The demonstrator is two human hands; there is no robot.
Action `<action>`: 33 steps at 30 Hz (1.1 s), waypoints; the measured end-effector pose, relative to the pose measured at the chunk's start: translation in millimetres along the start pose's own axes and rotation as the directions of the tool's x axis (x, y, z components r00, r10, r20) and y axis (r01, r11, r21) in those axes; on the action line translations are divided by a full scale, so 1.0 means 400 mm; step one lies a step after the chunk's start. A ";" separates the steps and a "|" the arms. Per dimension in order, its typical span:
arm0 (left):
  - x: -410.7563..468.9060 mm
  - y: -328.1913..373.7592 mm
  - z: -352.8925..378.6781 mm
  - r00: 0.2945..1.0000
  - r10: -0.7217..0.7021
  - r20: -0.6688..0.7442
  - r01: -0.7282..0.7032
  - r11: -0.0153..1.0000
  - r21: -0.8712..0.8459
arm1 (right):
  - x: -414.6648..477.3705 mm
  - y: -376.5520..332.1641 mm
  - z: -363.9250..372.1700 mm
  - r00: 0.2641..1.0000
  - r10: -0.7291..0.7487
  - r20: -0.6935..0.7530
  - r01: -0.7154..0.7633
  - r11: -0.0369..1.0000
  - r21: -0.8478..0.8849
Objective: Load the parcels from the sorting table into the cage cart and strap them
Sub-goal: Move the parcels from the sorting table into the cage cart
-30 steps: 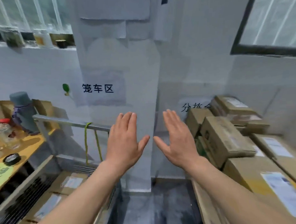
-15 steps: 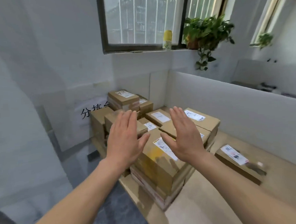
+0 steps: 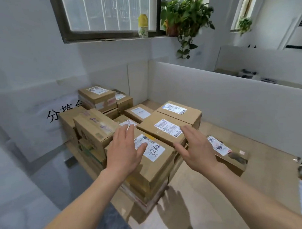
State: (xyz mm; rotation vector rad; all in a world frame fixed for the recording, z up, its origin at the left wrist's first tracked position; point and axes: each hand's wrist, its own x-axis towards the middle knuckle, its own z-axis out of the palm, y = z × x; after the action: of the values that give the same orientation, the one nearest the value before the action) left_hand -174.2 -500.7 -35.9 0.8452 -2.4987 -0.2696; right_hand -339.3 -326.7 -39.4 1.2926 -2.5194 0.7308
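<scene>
From my feed I see the parcels (image 3: 112, 119) stacked in a tight brown cluster on the far left part of the desk (image 3: 262, 187), pushed up against the white wall and the low white partition (image 3: 232, 101). The nearest parcel (image 3: 157, 172) sits on top of a short stack at the desk's front edge, with a white label carrying dark handwriting on its lid. The left hand (image 3: 124, 153) hangs over the left part of that lid, palm down, fingers straight and slightly spread, holding nothing; I cannot tell whether it touches the cardboard. The right hand (image 3: 196, 150) is equally wide and empty, palm down, just off the right side of the same box and above its edge. Just behind the hands lies a second box with a printed label (image 3: 166, 129), and behind that a larger box (image 3: 179, 111) by the partition. A flat parcel (image 3: 234, 156) lies alone on the desk to the right of the right hand, label up. At the back left the boxes rise two or three high, topped by a labelled carton (image 3: 96, 95). A wall sheet with black characters (image 3: 61, 112) shows partly behind the pile. On the windowsill above stand a yellow-capped bottle (image 3: 143, 25) and a trailing potted plant (image 3: 182, 17).
</scene>
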 end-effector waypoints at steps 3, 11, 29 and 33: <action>-0.029 -0.013 0.028 0.994 -0.100 0.045 0.101 0.995 -0.005 | 0.036 -0.007 0.036 0.985 0.000 0.172 0.002 1.000 -0.011; -0.107 -0.005 0.084 0.871 -0.460 0.173 0.477 0.876 -0.072 | 0.124 -0.029 0.154 0.895 -0.051 0.444 0.069 0.997 -0.024; -0.270 0.087 0.031 0.877 -0.451 0.166 0.480 0.808 -0.342 | -0.016 -0.093 0.088 0.900 -0.047 0.434 -0.021 0.988 0.152; -0.343 0.070 -0.059 0.930 -0.366 0.028 0.351 0.867 -0.354 | -0.097 -0.178 0.003 0.959 -0.092 0.267 0.039 0.980 0.196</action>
State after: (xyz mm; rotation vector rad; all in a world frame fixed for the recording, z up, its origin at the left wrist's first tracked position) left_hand -81.9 -395.0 -58.6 1.1390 -2.1426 -0.7955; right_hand -259.0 -335.0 -32.8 1.6374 -2.6551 0.8463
